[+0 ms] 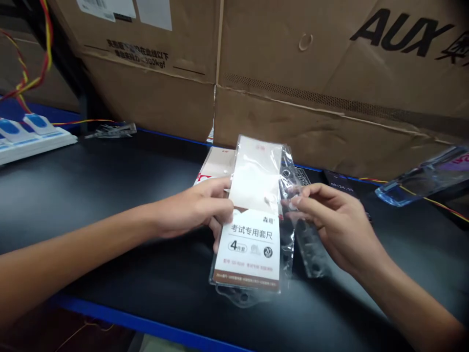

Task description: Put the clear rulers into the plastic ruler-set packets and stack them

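The packet point(258, 205) is clear, glossy plastic, wrinkled and catching glare, around a smooth printed paper card point(252, 252). Behind the packet, the box point(278, 115) is matt brown cardboard, creased and dented; beneath it, the table point(120, 195) looks smooth with a soft sheen. Left of the packet, the power strip point(44, 143) is smooth white plastic.

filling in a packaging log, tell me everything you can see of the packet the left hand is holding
The packet is long, seemingly shiny clear plastic around a white card with brown bands, Chinese print, a 4 and a 20. It is held lengthwise over the black table, its heavily printed half nearer the wearer. The left hand grips its left edge; the right hand touches clear film along its right side. Whether it is sealed is unclear.
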Available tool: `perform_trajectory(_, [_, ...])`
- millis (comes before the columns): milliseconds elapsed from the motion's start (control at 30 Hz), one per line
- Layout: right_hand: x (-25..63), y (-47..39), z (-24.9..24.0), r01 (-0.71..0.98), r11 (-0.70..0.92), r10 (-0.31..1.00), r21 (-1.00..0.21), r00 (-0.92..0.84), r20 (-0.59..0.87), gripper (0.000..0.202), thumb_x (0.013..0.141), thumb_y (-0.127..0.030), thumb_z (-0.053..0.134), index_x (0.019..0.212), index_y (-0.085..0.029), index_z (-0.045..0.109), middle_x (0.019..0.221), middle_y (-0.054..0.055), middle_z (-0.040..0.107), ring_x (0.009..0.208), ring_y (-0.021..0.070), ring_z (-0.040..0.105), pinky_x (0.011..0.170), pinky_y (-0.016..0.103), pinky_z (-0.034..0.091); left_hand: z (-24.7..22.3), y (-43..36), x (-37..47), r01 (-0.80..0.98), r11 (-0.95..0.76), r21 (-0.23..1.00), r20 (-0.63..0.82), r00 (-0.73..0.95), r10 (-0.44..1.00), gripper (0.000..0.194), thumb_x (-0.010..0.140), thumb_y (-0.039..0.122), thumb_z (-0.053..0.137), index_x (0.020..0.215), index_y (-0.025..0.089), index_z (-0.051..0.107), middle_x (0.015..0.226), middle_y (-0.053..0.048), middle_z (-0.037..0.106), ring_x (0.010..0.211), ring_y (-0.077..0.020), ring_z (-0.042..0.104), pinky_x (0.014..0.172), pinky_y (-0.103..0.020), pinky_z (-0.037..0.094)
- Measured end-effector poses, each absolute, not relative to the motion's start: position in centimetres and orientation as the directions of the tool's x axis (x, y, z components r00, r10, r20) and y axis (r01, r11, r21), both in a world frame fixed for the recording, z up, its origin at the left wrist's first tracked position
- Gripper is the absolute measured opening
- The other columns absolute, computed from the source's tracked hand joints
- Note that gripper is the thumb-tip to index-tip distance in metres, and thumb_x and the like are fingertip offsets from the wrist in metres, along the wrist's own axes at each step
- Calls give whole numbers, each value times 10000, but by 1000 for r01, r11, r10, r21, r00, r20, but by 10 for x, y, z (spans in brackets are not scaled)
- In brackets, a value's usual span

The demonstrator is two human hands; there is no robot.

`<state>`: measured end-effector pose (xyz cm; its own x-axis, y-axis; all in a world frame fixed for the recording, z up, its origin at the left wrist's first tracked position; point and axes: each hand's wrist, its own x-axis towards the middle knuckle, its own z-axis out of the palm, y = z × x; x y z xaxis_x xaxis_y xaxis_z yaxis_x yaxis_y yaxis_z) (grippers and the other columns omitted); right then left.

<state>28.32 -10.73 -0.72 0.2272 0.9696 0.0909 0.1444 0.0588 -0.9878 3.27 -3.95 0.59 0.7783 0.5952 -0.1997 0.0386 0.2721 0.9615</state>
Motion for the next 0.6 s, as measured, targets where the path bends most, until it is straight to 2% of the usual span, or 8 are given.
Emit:
perform_trajectory(100, [305,-96,3,207,86,893,-975,417,167,267,746,-342,859,851,-200,660,846,51,749,627,177,723,538,270,604,15,-29,28,-10,222,975,-165,637,753,335,667,91,629,993,166,639,862,-33,669,695,-160,646,505,-226,500])
perform_trajectory(167, [320,-89,4,304,72,867,-950,451,210,284,788,-355,826,948,-186,662,845,80,751,604,184,724,552,282,610,17,-20,24,8,178,984,-152,562,813,323,654,94,623,968,167,641,813,-23,644,623,-138,588,441,-209,421])
perform_trajectory(233, [335,-83,-2,458,1,885,-889,414,215,367,861,-369,749,1144,-165,632,1002,158,756,749,241,768,645,330,628,15,-12,21,53,141,989,-148,497,855,308,643,89,616,940,169,640,770,-9,614,579,-120,536,419,-205,364])
perform_trajectory(300, [345,-78,-12,737,-84,877,-671,375,302,436,876,-355,701,1245,-144,601,1133,197,744,906,276,770,762,366,617,12,-6,19,82,115,990,-140,454,880,283,638,87,608,908,170,634,777,-11,611,616,-127,550,454,-215,376])
perform_trajectory(400, [351,-74,-25,890,-93,930,-446,237,279,336,816,-325,718,1094,-137,699,1134,187,753,1062,359,720,909,457,553,8,-3,19,109,90,990,-129,441,888,231,638,96,600,855,172,606,795,-18,620,660,-137,574,491,-225,391])
perform_trajectory(500, [348,-74,-28,970,-77,969,-231,127,210,338,882,-351,602,1117,-143,729,1094,165,767,1019,364,717,845,448,528,10,-6,20,146,43,988,-109,476,873,186,665,115,599,836,183,576,729,2,591,569,-118,525,457,-229,356])
perform_trajectory(600, [347,-76,-22,979,-127,973,-161,154,172,316,884,-352,577,1072,-169,752,993,134,779,950,345,719,764,407,505,15,-7,19,247,-98,964,-47,521,853,194,719,143,621,908,179,590,729,-2,606,534,-114,519,454,-236,374])
